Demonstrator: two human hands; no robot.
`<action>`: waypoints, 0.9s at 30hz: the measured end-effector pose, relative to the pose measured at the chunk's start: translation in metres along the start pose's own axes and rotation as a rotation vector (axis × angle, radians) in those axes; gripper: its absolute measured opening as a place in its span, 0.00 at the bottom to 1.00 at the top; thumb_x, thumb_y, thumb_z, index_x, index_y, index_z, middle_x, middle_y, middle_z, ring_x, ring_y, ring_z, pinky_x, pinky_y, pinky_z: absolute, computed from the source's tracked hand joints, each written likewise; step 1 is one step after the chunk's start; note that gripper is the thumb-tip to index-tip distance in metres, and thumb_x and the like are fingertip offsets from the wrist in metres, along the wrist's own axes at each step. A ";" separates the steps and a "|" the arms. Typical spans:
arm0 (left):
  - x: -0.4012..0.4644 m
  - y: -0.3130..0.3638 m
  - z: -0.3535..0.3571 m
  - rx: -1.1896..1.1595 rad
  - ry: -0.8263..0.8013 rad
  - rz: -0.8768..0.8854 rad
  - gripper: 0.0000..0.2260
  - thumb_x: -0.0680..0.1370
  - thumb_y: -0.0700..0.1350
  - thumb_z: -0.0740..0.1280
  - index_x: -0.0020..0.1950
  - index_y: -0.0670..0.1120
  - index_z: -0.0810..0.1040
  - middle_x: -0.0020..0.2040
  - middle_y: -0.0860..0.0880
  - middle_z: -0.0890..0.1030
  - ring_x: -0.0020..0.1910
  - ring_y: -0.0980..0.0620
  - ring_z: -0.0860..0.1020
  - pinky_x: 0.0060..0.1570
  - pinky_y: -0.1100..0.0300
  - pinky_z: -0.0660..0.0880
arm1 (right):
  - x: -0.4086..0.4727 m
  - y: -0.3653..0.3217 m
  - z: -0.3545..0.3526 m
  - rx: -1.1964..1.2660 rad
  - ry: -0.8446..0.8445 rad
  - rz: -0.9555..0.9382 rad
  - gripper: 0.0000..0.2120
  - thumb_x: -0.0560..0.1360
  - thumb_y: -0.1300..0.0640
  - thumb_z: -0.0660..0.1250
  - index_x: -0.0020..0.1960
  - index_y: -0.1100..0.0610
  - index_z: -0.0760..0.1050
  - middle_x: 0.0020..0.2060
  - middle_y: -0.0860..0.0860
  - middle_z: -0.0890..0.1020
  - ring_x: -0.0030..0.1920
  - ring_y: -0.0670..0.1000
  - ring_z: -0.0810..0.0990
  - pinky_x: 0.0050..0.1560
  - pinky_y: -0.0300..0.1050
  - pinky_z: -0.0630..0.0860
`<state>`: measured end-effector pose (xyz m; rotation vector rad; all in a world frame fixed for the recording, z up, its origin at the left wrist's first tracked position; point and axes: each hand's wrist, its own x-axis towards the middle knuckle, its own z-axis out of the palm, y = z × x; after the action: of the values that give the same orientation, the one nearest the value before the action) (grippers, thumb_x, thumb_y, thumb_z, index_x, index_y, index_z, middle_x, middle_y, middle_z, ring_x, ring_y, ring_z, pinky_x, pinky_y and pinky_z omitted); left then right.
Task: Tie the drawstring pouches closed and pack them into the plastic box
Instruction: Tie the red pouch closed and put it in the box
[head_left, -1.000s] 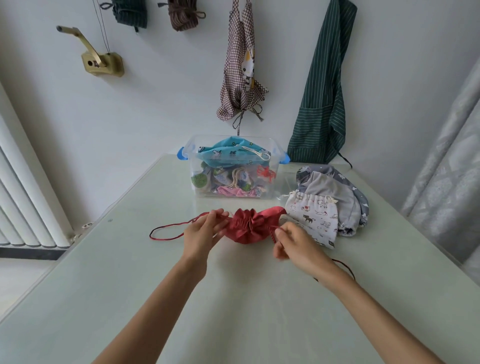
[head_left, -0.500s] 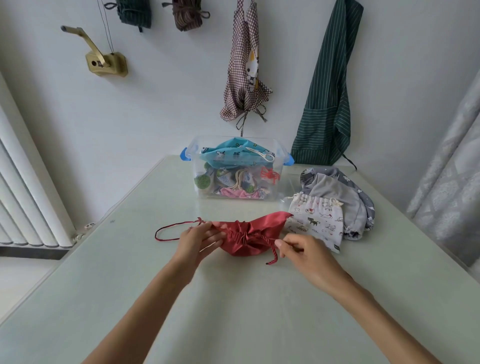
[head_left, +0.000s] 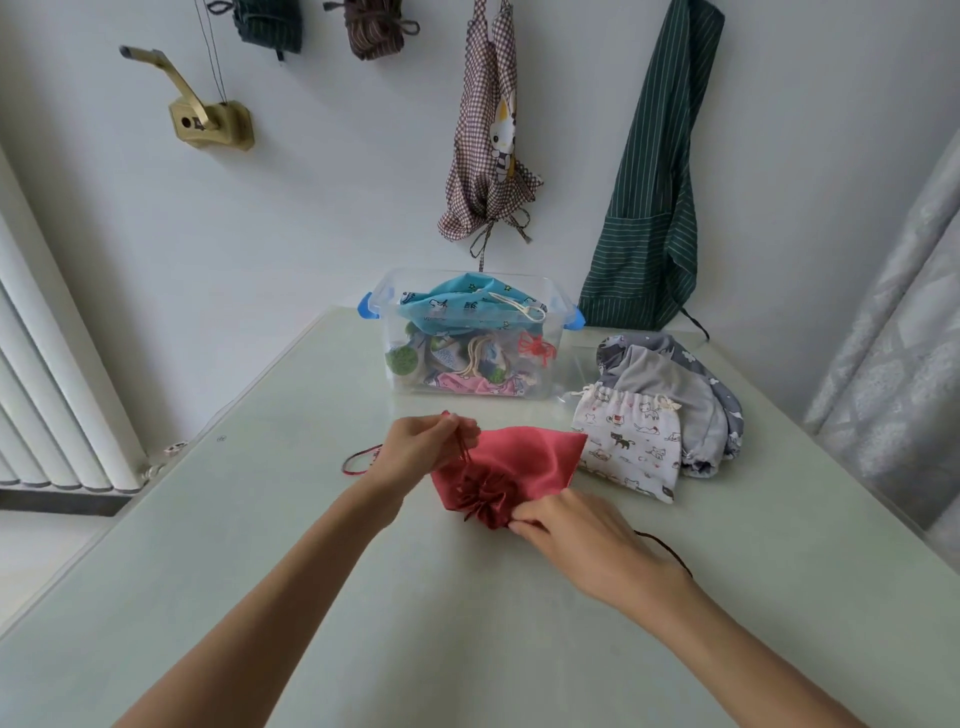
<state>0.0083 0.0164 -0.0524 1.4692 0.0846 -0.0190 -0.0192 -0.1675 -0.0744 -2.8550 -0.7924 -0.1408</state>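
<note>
Both hands work the red pouch (head_left: 511, 465), which lies on the table (head_left: 291, 519) in front of the plastic box (head_left: 470, 332). Left hand (head_left: 415, 447) pinches the red cord (head_left: 462, 449) and lifts it, likely to draw the mouth tight. Right hand (head_left: 582, 535) pinches the gathered mouth, steadying it against that pull. Cat-print pouch (head_left: 631, 447) and a grey pouch (head_left: 670, 384) wait beside it, right of the already well-filled box.

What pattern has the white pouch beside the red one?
Small cartoon cats on white cloth: the white pouch, seen best in the head view.
</note>
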 end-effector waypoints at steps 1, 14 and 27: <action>0.001 0.004 0.007 -0.063 -0.054 -0.010 0.11 0.83 0.40 0.55 0.50 0.40 0.77 0.50 0.42 0.82 0.42 0.56 0.83 0.38 0.70 0.78 | 0.001 -0.001 0.001 0.018 -0.014 0.004 0.13 0.80 0.48 0.57 0.44 0.53 0.74 0.34 0.51 0.75 0.43 0.59 0.76 0.39 0.48 0.70; 0.055 0.013 -0.006 0.180 -0.205 0.037 0.11 0.80 0.44 0.61 0.50 0.43 0.82 0.38 0.53 0.76 0.29 0.59 0.68 0.27 0.73 0.65 | 0.051 0.045 -0.059 0.610 -0.220 0.207 0.10 0.76 0.48 0.65 0.52 0.50 0.82 0.42 0.46 0.82 0.32 0.37 0.76 0.33 0.27 0.68; 0.050 0.023 0.018 0.734 -0.569 0.005 0.17 0.77 0.46 0.64 0.28 0.50 0.80 0.32 0.49 0.73 0.28 0.56 0.67 0.33 0.65 0.64 | 0.082 0.048 -0.069 1.124 -0.213 0.327 0.20 0.75 0.44 0.63 0.30 0.55 0.68 0.21 0.46 0.61 0.21 0.43 0.57 0.24 0.35 0.56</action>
<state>0.0607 0.0031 -0.0314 2.1372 -0.4319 -0.5069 0.0727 -0.1800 -0.0019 -1.8692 -0.2510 0.4977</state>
